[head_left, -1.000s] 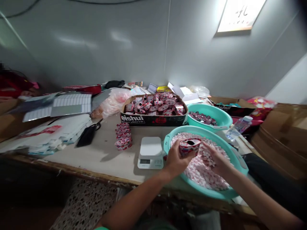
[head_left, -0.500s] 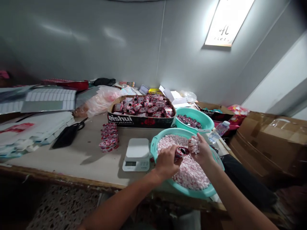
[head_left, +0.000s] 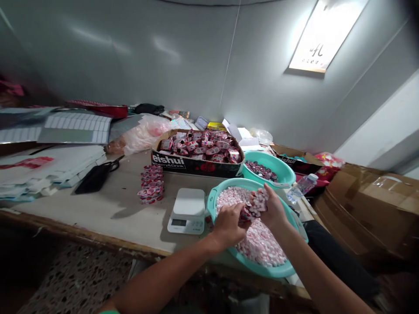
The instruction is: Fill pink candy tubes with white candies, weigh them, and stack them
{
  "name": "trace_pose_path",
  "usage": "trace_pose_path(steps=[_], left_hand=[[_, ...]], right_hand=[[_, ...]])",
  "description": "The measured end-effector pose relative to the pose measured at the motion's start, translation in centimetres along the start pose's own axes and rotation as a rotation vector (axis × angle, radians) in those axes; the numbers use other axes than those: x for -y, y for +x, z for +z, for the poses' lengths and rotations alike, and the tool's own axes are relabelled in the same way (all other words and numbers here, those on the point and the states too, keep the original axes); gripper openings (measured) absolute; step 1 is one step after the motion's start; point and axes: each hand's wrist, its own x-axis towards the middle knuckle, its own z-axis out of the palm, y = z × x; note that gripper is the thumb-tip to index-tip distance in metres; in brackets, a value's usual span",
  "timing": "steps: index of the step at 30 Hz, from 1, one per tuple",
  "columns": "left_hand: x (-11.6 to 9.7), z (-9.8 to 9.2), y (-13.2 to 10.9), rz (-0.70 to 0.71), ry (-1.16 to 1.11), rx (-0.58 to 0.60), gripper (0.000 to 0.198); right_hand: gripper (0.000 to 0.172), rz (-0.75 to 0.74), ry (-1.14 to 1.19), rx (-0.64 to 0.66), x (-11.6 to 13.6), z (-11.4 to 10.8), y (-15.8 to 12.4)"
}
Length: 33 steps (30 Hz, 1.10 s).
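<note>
My left hand (head_left: pixel 231 224) is closed around a small red-and-pink printed bottle (head_left: pixel 245 213), tilted over the front basin. Against the bottle's mouth, my right hand (head_left: pixel 273 209) cups a handful of small white-and-pink candies (head_left: pixel 260 201). Whether any candies are passing into the bottle is hidden by the fingers. Below both hands, a turquoise basin (head_left: pixel 213 205) holds a deep heap of the same candies (head_left: pixel 262 244). Just left of it stands a white digital scale (head_left: pixel 189 203) with nothing on its plate.
Similar bottles (head_left: pixel 151 185) stand in a row left of the scale. A black carton (head_left: pixel 196 166) full of bottles lies behind. A second turquoise basin (head_left: pixel 284 168) contains dark caps. Nearby are a clear plastic bottle (head_left: pixel 304 185), a black pouch (head_left: pixel 94 178) and cardboard boxes (head_left: pixel 369 213).
My right hand has moved left and brought its candies up against the bottle's mouth. My left hand keeps its hold on the bottle. The camera view has shifted slightly.
</note>
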Motion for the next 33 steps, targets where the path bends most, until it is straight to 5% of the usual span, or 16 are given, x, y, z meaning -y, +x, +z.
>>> trace_pose_path(steps=[7,33], left_hand=[[0.1,0.0,-0.1,-0.002,-0.015,-0.003,0.039],[0.4,-0.1,-0.1,0.017,-0.105,-0.042,0.035]], right_hand=[[0.021,0.18,0.249,-0.086,0.8,0.9,-0.9],[0.037,0.003,0.191,-0.024,0.7,2.2,-1.1]])
